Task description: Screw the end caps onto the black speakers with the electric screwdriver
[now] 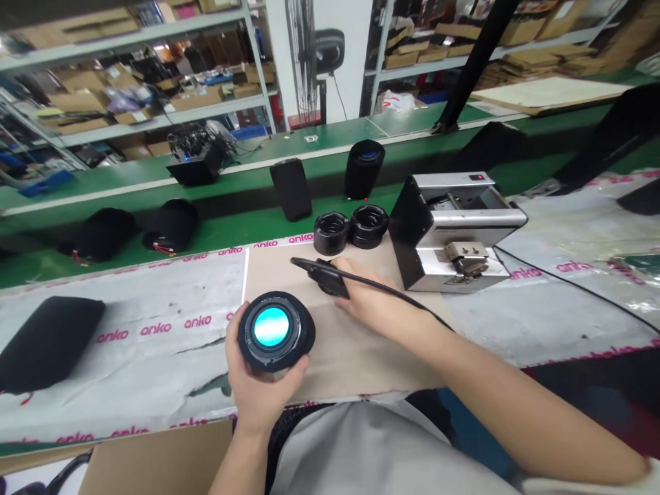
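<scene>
My left hand (258, 395) is wrapped around a dark cylindrical speaker (277, 331), its round end facing up. In the middle of that end is a shiny cyan disc, ringed by a black rim. To the right, my right hand (368, 292) is closed around a black corded hand tool (327, 276), whose exact kind is unclear. The tool's black cable (397, 292) runs back over my right forearm. Tool and speaker are apart. Just beyond my right hand, two stacks of black rings (331, 234) stand side by side.
A metal tape-dispenser-like machine (458, 234) stands right of the brown board (381, 364). Dark speaker bodies (291, 189) stand on the green bench behind, and another dark fabric-covered piece (51, 344) lies at left. An open cardboard box (159, 457) is at lower left.
</scene>
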Demonstrator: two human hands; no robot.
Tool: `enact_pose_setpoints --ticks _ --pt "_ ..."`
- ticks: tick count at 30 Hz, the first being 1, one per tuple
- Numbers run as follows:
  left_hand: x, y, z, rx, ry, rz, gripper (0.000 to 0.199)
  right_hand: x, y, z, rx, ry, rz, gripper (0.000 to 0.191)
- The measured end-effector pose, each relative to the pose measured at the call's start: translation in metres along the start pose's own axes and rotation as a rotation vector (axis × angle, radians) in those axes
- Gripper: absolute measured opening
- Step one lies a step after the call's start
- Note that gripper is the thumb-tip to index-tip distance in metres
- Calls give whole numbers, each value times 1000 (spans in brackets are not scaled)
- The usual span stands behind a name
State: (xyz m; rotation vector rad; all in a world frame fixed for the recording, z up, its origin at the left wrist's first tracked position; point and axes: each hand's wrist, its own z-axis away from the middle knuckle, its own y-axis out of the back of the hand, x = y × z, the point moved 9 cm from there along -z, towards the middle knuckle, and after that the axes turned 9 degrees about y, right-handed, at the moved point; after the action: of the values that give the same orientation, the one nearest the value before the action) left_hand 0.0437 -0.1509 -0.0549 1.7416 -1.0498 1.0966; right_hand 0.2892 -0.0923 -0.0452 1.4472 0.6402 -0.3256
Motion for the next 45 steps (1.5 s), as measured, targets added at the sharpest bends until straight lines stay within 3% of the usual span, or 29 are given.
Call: enact_pose_setpoints --ticks 2,4,6,9,11,13,16,18,20,26,30,35,38,40,42,45 --pt "-5 2 0 -11 -33 -10 102 0 -8 -9 5 -11 10 45" --pt "-7 3 -2 -28 -67 -16 104 -1 -3 -12 35 -8 -24 44" --pt "-4 1 -3 -45 -101 -6 103 -4 19 -8 111 -12 -90 43" --pt "7 -6 -4 -48 -130 50 98 -15 69 6 283 -40 -244 43" --pt "12 -15 -4 -57 -115 96 96 -26 95 16 385 -33 -533 45" --pt "13 -27 -4 -78 -88 130 96 -42 107 18 380 7 -837 49" --pt "10 -46 -1 -124 -49 163 97 -64 95 13 154 6 -995 52" --pt "8 -58 2 -169 -33 187 99 -70 81 9 8 -30 -917 49" --pt "8 -65 4 -208 -31 209 101 -69 76 5 -36 -27 -755 44" --pt "15 -66 3 -273 -45 184 119 -61 79 6 15 36 -392 34" --pt "23 -67 0 -343 -73 200 126 -59 77 17 17 73 -389 41" --pt "30 -67 -2 -386 -96 211 124 -55 72 25 21 173 -256 75" --pt "30 -67 -4 -406 -88 222 122 -59 65 25 -76 279 -293 68" --pt "27 -67 -4 -422 -82 227 123 -58 66 24 -73 280 -329 62" --pt "25 -67 -3 -427 -77 227 124 -54 68 27 -19 215 -351 62" --pt "26 -68 0 -415 -125 223 124 -49 73 42 195 74 -285 62"
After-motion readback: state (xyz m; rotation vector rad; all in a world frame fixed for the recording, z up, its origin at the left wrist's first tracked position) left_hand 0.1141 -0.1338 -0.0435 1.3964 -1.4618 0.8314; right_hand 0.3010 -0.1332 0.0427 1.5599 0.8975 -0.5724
